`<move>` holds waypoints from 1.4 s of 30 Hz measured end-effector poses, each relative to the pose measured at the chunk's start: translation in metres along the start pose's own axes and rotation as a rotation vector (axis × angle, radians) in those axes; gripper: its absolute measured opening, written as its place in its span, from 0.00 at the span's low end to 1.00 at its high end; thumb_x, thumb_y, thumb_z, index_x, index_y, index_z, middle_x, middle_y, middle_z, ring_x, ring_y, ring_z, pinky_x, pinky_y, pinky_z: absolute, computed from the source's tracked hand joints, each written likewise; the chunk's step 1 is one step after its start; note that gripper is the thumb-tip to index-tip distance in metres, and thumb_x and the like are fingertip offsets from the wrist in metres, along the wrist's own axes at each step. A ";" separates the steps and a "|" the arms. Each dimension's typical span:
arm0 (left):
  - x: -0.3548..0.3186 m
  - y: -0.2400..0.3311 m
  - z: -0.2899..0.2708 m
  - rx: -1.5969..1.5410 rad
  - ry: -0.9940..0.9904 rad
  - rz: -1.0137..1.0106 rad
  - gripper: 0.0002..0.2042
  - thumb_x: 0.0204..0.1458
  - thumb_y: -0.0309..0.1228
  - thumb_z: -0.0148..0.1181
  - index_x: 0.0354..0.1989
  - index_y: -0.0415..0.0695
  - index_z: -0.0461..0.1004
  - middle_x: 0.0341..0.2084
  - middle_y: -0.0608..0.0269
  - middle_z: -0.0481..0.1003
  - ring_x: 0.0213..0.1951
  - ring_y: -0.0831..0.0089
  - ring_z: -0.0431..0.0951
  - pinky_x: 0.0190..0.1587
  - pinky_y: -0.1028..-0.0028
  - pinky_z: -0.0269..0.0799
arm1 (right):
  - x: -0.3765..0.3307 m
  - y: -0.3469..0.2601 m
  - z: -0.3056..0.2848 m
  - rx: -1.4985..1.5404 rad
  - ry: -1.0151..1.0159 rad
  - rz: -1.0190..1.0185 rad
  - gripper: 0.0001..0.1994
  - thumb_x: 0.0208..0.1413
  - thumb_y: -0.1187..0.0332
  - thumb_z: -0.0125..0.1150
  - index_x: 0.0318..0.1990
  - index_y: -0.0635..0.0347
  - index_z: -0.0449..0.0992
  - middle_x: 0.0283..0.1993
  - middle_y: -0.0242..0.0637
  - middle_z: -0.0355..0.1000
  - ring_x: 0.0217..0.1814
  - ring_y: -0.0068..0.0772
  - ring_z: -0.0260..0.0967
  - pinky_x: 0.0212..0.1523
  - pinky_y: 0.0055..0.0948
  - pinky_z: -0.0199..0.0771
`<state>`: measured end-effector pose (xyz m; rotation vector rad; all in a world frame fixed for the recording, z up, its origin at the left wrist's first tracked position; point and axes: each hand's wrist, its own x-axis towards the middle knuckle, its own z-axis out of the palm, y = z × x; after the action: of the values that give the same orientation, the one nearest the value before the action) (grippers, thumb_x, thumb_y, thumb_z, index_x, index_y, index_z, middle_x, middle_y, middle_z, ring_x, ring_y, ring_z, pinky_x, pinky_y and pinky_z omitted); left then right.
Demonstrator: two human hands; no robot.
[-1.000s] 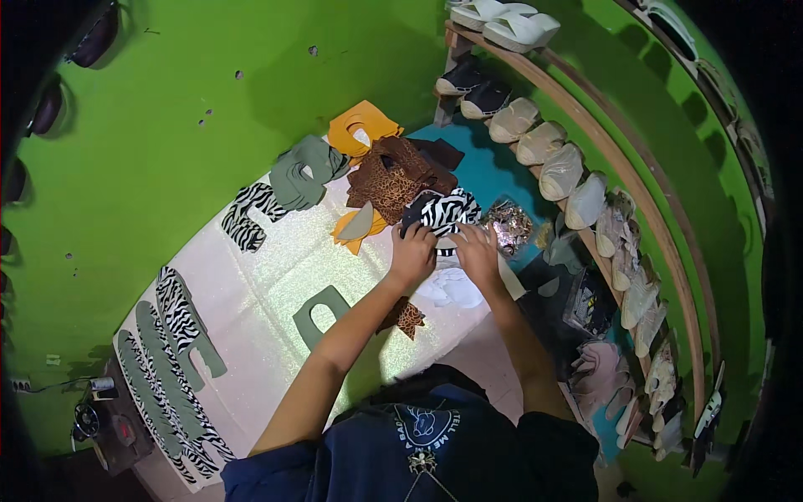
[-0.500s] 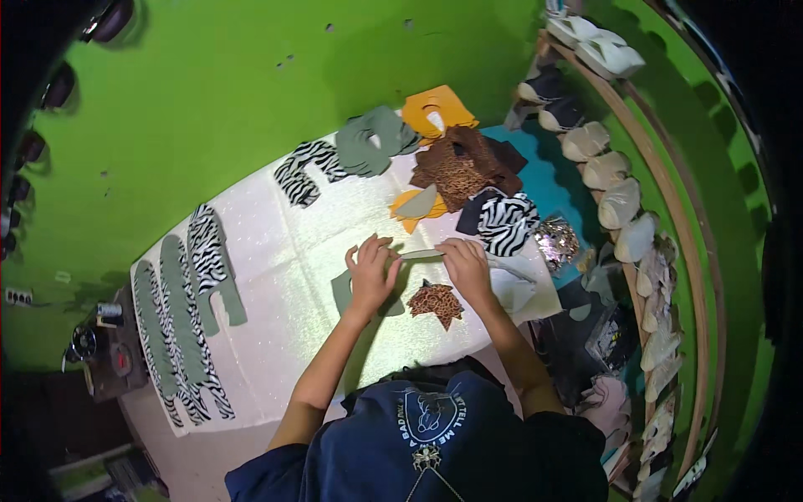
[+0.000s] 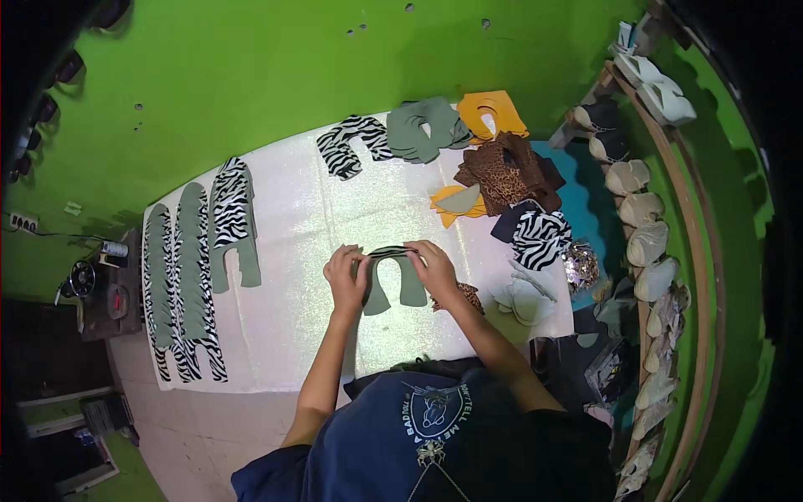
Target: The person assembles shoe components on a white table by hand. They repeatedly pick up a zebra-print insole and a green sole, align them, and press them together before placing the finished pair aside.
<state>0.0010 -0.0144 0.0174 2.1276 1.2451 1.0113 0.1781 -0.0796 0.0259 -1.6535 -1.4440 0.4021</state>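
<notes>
In the head view, you are holding both hands over the middle of a pale, glittery sheeted table (image 3: 293, 335). Your left hand (image 3: 344, 280) is pinching, with curled fingers, the left end of a narrow zebra-striped edge (image 3: 389, 251); your right hand (image 3: 435, 269) is pinching its right end. That edge is arching between your fingertips at the far, curved end of a green U-shaped piece (image 3: 378, 297), whose two legs are pointing toward you. Whether the two are touching, you cannot tell from here.

A leopard-print piece (image 3: 466, 296) is lying by your right forearm, and white pieces (image 3: 529, 309) are resting farther right. Beyond them a crinkled silvery bundle (image 3: 581, 266) is sitting at the right edge; whether it is a bag holding something is unclear.

On the far side, a zebra U-piece (image 3: 339, 155), a green stack (image 3: 406, 142) and a yellow-orange stack (image 3: 506, 109) are lying in a row from left to right, with a brown leopard-print pile (image 3: 506, 184) nearer. At the left, overlapping green and zebra pieces (image 3: 194, 284) are lining the table's end.

Past the table on the right, a wooden rack (image 3: 687, 226) is carrying rows of pale and dark shoes (image 3: 648, 243). At the far left, a small cylindrical container (image 3: 114, 249) is standing near a fan-like device (image 3: 82, 280), its contents hiding from view.
</notes>
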 end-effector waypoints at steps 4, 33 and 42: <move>-0.002 -0.016 0.009 -0.063 0.108 -0.011 0.05 0.46 0.28 0.57 0.30 0.43 0.69 0.39 0.59 0.70 0.47 0.61 0.67 0.51 0.64 0.52 | 0.007 0.004 0.016 0.008 0.018 0.018 0.08 0.52 0.67 0.52 0.38 0.60 0.72 0.36 0.38 0.70 0.42 0.41 0.65 0.44 0.33 0.62; 0.000 -0.018 0.015 0.106 0.091 -0.072 0.06 0.47 0.31 0.57 0.31 0.43 0.70 0.39 0.61 0.70 0.47 0.64 0.66 0.50 0.65 0.51 | 0.004 0.020 0.036 -0.066 0.099 -0.023 0.09 0.50 0.69 0.54 0.38 0.61 0.71 0.37 0.40 0.68 0.42 0.42 0.62 0.44 0.34 0.61; 0.000 -0.021 0.017 0.137 0.101 -0.059 0.07 0.46 0.31 0.57 0.31 0.44 0.71 0.40 0.61 0.70 0.47 0.65 0.66 0.50 0.65 0.50 | 0.003 0.020 0.037 -0.108 0.111 -0.035 0.09 0.50 0.70 0.54 0.39 0.60 0.71 0.38 0.39 0.67 0.43 0.42 0.60 0.47 0.35 0.59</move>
<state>0.0030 -0.0055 -0.0074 2.1500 1.4554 1.0468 0.1647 -0.0610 -0.0100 -1.7059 -1.4313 0.2119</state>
